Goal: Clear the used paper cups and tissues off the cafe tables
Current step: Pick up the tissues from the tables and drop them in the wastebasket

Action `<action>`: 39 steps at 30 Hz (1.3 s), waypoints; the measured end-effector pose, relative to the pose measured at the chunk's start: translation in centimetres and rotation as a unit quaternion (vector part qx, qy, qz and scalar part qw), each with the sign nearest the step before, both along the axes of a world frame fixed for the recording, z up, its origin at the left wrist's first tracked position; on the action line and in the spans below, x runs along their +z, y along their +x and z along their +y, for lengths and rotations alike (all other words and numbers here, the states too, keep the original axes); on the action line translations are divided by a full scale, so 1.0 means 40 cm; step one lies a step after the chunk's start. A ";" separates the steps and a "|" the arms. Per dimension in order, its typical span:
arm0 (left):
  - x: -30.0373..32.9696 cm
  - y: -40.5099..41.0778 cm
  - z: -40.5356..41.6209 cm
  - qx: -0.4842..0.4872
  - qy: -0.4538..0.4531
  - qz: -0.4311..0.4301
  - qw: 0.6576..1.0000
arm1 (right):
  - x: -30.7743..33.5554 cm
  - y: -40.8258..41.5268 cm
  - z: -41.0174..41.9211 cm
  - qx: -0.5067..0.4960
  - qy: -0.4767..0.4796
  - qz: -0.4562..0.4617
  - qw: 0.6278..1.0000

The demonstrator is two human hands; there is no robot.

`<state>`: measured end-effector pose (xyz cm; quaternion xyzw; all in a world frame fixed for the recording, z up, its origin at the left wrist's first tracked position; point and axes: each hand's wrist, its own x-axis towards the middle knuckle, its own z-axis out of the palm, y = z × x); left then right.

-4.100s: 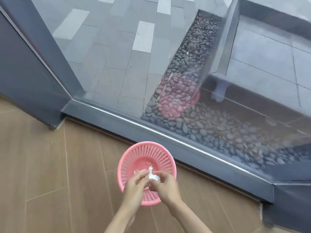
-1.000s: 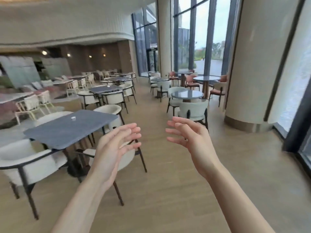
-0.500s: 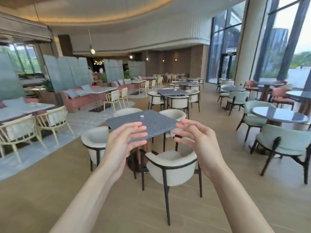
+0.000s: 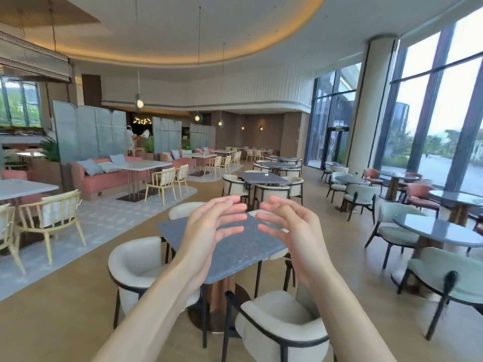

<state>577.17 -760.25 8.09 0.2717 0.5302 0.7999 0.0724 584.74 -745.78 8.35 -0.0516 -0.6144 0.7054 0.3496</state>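
The square grey table (image 4: pixel 230 241) now lies closer and lower in view than half a second ago, and both hands have lifted in front of it; the small white scrap seen on its top then is now hidden behind them. The left hand (image 4: pixel 209 231) and right hand (image 4: pixel 292 231) hang side by side above the table, palms turned toward each other, fingers spread and only slightly bent, holding nothing, with a narrow gap between the fingertips. On the next grey table (image 4: pixel 264 178), beyond the square one, sits a small white piece (image 4: pixel 266 175), too small to tell whether tissue or cup. A cream armchair (image 4: pixel 277 327) stands at the square table's near corner, a second cream chair (image 4: pixel 136 267) at its left edge, both tucked close. Bare wooden floor (image 4: pixel 60 309) opens left of that chair. Right of the square table, a strip of floor separates it from a round grey table (image 4: pixel 439 228) with pale green chairs (image 4: pixel 449 273).
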 end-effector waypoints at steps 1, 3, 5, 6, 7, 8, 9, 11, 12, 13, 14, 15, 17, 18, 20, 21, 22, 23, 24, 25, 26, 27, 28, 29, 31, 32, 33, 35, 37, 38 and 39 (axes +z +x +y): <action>0.011 -0.052 -0.012 -0.005 0.004 0.002 1.000 | 0.011 -0.049 -0.019 -0.003 0.000 0.003 1.000; 0.030 -0.154 -0.029 -0.010 0.009 -0.001 1.000 | 0.029 -0.144 -0.051 -0.012 0.003 0.001 1.000; 0.042 -0.248 -0.046 -0.014 0.020 -0.009 1.000 | 0.040 -0.236 -0.081 -0.021 0.004 -0.004 1.000; 0.045 -0.295 -0.055 -0.017 0.023 -0.011 1.000 | 0.043 -0.283 -0.092 -0.026 0.005 -0.005 1.000; 0.046 -0.343 -0.062 -0.019 0.024 -0.011 0.999 | 0.042 -0.329 -0.102 -0.030 0.005 -0.006 1.000; 0.046 -0.391 -0.071 -0.022 0.025 -0.010 0.999 | 0.041 -0.376 -0.112 -0.035 0.004 -0.004 0.999; 0.044 -0.438 -0.078 -0.024 0.028 -0.008 0.999 | 0.040 -0.421 -0.120 -0.039 0.006 -0.004 0.999; 0.031 -0.539 -0.089 -0.027 0.025 -0.006 0.999 | 0.034 -0.518 -0.135 -0.047 0.010 -0.007 0.999; 0.020 -0.590 -0.093 -0.027 0.022 -0.006 0.999 | 0.030 -0.569 -0.140 -0.049 0.010 -0.007 0.999; 0.009 -0.641 -0.097 -0.030 0.019 -0.008 0.999 | 0.026 -0.619 -0.143 -0.051 0.011 -0.005 0.999; -0.004 -0.695 -0.103 -0.035 0.018 -0.010 0.999 | 0.022 -0.673 -0.146 -0.054 0.011 0.000 0.998; -0.014 -0.753 -0.106 -0.040 0.017 -0.008 0.999 | 0.017 -0.730 -0.145 -0.058 0.013 0.006 0.998; -0.028 -0.874 -0.109 -0.046 0.007 -0.001 0.999 | 0.008 -0.846 -0.146 -0.069 0.013 0.015 0.997; -0.033 -0.934 -0.112 -0.047 0.004 -0.004 0.999 | 0.008 -0.906 -0.150 -0.075 0.008 0.015 0.997; -0.034 -1.047 -0.115 -0.056 0.002 -0.017 0.998 | 0.008 -1.029 -0.157 -0.075 -0.009 0.016 0.997; -0.034 -1.100 -0.119 -0.063 -0.001 -0.022 0.998 | 0.008 -1.090 -0.164 -0.073 -0.012 0.013 0.997; -0.031 -1.148 -0.125 -0.066 -0.004 -0.025 0.997 | 0.009 -1.147 -0.174 -0.071 -0.015 0.008 0.997; -0.025 -1.201 -0.131 -0.067 -0.005 -0.026 0.997 | 0.013 -1.205 -0.186 -0.070 -0.017 0.004 0.997; -0.018 -1.253 -0.144 -0.069 -0.004 -0.027 0.997 | 0.016 -1.260 -0.200 -0.068 -0.018 0.000 0.998; -0.010 -1.305 -0.158 -0.070 -0.001 -0.026 0.997 | 0.019 -1.314 -0.215 -0.067 -0.017 -0.004 0.998; -0.005 -1.359 -0.174 -0.072 0.002 -0.024 0.997 | 0.022 -1.366 -0.233 -0.067 -0.015 -0.006 0.998; -0.002 -1.411 -0.194 -0.073 0.006 -0.021 0.997 | 0.021 -1.416 -0.253 -0.070 -0.013 -0.009 0.997; -0.002 -1.463 -0.215 -0.077 0.009 -0.017 0.997 | 0.020 -1.464 -0.272 -0.074 -0.011 -0.010 0.997; -0.004 -1.516 -0.240 -0.079 0.011 -0.014 0.997 | 0.014 -1.513 -0.295 -0.078 -0.008 -0.013 0.997; -0.015 -1.621 -0.294 -0.084 0.017 -0.011 0.996 | -0.002 -1.608 -0.346 -0.086 -0.001 -0.020 0.996; -0.023 -1.675 -0.325 -0.090 0.019 -0.010 0.996 | -0.012 -1.656 -0.377 -0.091 0.002 -0.024 0.996; -0.032 -1.728 -0.357 -0.098 0.019 -0.009 0.995 | -0.023 -1.701 -0.410 -0.098 0.004 -0.027 0.995; -0.047 -1.834 -0.421 -0.114 0.025 -0.009 0.993 | -0.037 -1.788 -0.477 -0.116 0.005 -0.027 0.993; -0.049 -1.935 -0.485 -0.132 0.025 -0.018 0.991 | -0.040 -1.871 -0.549 -0.139 0.002 -0.028 0.990; -0.043 -1.982 -0.516 -0.141 0.024 -0.022 0.990 | -0.034 -1.911 -0.585 -0.149 0.002 -0.032 0.988; -0.035 -2.029 -0.547 -0.149 0.019 -0.027 0.988 | -0.027 -1.950 -0.623 -0.157 -0.003 -0.039 0.987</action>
